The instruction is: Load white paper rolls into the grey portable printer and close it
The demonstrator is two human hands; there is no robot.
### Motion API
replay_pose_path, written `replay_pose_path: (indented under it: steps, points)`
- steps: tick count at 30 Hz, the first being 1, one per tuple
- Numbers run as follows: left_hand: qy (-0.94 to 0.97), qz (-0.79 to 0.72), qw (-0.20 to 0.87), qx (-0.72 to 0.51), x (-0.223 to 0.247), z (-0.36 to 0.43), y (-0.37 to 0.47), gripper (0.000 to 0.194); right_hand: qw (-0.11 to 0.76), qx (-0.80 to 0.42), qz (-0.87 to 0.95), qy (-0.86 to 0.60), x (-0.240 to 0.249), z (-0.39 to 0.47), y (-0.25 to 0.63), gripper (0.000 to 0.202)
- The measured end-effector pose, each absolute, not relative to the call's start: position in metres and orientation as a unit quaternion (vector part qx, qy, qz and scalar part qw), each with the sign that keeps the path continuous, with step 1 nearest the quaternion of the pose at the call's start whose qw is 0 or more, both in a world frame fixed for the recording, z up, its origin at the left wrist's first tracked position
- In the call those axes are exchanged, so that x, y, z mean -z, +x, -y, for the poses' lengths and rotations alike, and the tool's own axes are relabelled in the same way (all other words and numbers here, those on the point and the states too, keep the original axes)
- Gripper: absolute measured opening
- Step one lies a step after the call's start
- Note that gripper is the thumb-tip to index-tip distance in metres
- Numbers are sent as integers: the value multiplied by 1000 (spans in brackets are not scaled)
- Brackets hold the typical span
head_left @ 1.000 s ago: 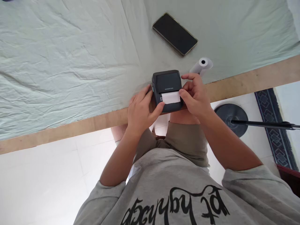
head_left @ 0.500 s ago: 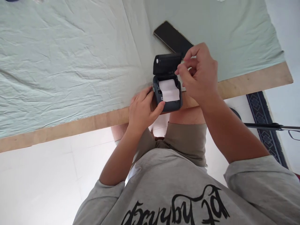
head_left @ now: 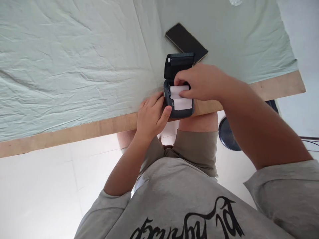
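**Both hands on open printer at counter edge**

Left hand (head_left: pixel 151 116) gripped the left side of the printer (head_left: pixel 178 111), thumb on its front corner, fingers wrapped along the side. Printer sat at the near edge of the counter (head_left: pixel 74 129), between the two hands. Its lid (head_left: pixel 178 63) stood flipped up, just beyond the right hand's fingers.

Right hand (head_left: pixel 200 82) reached over the open bay from the right, fingers and thumb pinched on the paper roll (head_left: pixel 179 89) inside. A loose white paper end (head_left: pixel 183 104) lay over the printer front, right below that hand.

Phone (head_left: pixel 186 42) lay face up on the cloth (head_left: pixel 74 59), just beyond the lid, past the right hand. Cloth was pale green, wrinkled, covering the counter except for a bare wood strip along the near edge.

Dark round base (head_left: pixel 228 136) on the floor under the right forearm, partly hidden. Grey shirt (head_left: pixel 186 199) with black lettering filled the bottom of the view.
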State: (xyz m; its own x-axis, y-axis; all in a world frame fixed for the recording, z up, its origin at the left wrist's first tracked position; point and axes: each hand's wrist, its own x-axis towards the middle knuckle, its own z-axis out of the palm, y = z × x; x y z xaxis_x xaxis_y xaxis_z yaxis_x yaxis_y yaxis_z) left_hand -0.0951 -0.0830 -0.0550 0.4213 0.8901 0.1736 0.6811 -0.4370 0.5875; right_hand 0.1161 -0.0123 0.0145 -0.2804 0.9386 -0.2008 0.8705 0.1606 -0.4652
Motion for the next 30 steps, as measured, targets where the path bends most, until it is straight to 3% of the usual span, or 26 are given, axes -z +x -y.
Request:
replay_pose_path:
  steps: [2, 6, 8, 10, 13, 15, 20, 23, 27, 30]
  points:
    - [812, -484, 218, -243, 55, 84, -96, 90, 141, -276, 748, -587, -25, 27, 121, 22]
    - [810, -483, 225, -244, 54, 84, -96, 87, 525, -418, 497, -550, -15, 63, 145, 32]
    - [810, -484, 228, -240, 54, 84, -96, 80, 615, -459, 341, -544, 0, 75, 160, 42]
    - [812, -485, 225, -236, 54, 83, -95, 71, 654, -442, 259, -557, 15, 81, 173, 35]
    - [815, -487, 219, -226, 55, 82, -95, 61, 658, -327, 252, -630, 34, 81, 191, 23]
    - [815, -492, 213, -219, 55, 81, -94, 59, 614, -233, 297, -693, 43, 77, 204, 18]
    - [813, -499, 211, -211, 55, 81, -93, 59, 497, -50, 459, -735, 55, 64, 235, 25]
    - [811, -503, 215, -206, 55, 81, -93, 55, 435, -4, 511, -741, 60, 58, 245, 37]
    - [808, -509, 216, -206, 54, 81, -92, 54, 350, -28, 512, -784, 60, 60, 241, 58]
    - [809, -506, 217, -204, 53, 82, -92, 54, 400, 27, 540, -740, 46, 70, 225, 59]
